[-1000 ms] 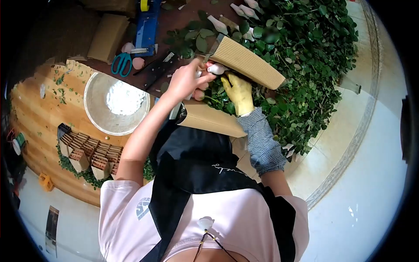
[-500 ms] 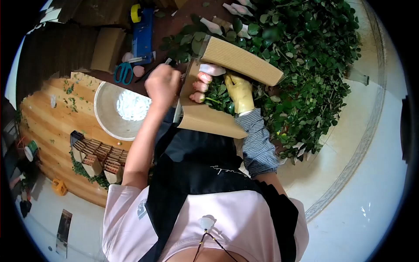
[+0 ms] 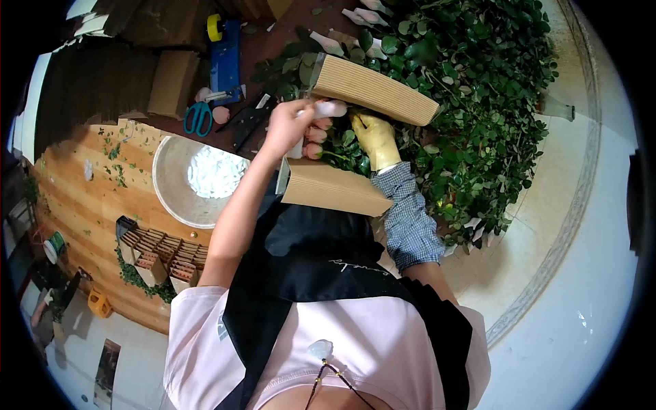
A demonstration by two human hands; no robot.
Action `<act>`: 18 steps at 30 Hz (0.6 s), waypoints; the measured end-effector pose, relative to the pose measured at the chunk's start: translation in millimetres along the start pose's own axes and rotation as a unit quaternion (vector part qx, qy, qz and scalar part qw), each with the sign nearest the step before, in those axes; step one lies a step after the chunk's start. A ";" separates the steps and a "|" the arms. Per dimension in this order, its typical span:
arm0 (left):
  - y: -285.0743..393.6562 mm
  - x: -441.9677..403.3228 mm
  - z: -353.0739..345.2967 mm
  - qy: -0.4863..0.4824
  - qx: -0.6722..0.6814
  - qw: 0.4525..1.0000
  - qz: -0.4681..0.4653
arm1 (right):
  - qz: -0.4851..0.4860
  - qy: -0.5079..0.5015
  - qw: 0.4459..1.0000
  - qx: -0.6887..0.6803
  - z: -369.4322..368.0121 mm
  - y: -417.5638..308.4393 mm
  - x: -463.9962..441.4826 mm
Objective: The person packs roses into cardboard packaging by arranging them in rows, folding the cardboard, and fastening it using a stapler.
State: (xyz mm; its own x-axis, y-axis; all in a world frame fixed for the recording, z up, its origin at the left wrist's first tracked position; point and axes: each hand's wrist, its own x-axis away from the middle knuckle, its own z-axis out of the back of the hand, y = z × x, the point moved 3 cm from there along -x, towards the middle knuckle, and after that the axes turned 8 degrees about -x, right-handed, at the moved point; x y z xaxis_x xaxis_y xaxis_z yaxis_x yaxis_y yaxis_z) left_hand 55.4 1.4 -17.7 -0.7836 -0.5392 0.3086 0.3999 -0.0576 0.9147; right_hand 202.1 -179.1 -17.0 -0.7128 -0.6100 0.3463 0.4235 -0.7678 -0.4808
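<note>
A pink rose in a white sleeve (image 3: 331,108) lies over an open corrugated cardboard wrap (image 3: 335,188). My bare left hand (image 3: 290,126) is closed, its fingertips pinching the sleeve end at the rose head. My right hand (image 3: 374,140), in a yellow glove, is closed just behind this head, around its stem and leaves; the stem itself is hidden. Below, unsleeved pink roses (image 3: 314,142) lie in a row inside the wrap, heads to the left. The raised far flap (image 3: 376,89) of the wrap stands beyond both hands.
Leafy rose stems (image 3: 471,123) are heaped on the right, with sleeved heads (image 3: 326,44) at the back. A white bucket (image 3: 162,181) holds many white sleeves. Teal scissors (image 3: 198,119), a black tool (image 3: 251,123) and a blue tape dispenser (image 3: 224,65) lie at the back left.
My left hand has moved right, from beside the wrap to the sleeved rose, and now pinches its sleeve. My gloved right hand has stayed nearly in place.
</note>
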 end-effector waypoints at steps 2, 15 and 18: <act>2.2 28.4 43.3 0.122 -0.021 0.992 0.009 | 0.015 0.012 1.000 0.001 -0.2 1.1 0.4; -137.0 137.2 154.1 0.015 -0.234 0.953 0.192 | 0.072 -0.015 0.997 -0.014 3.3 -3.9 3.5; -57.7 97.1 86.0 0.014 -0.178 0.982 0.063 | 0.159 -0.010 0.985 -0.069 14.4 -4.4 15.2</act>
State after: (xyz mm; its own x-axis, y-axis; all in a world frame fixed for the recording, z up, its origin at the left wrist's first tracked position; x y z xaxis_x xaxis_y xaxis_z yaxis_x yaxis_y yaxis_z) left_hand -84.7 24.7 -18.0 -0.7060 -0.5840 0.4006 0.6373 -0.2772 0.7190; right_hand 197.4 -187.8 2.0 -0.5452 -0.8199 0.1751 0.5429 -0.5044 -0.6715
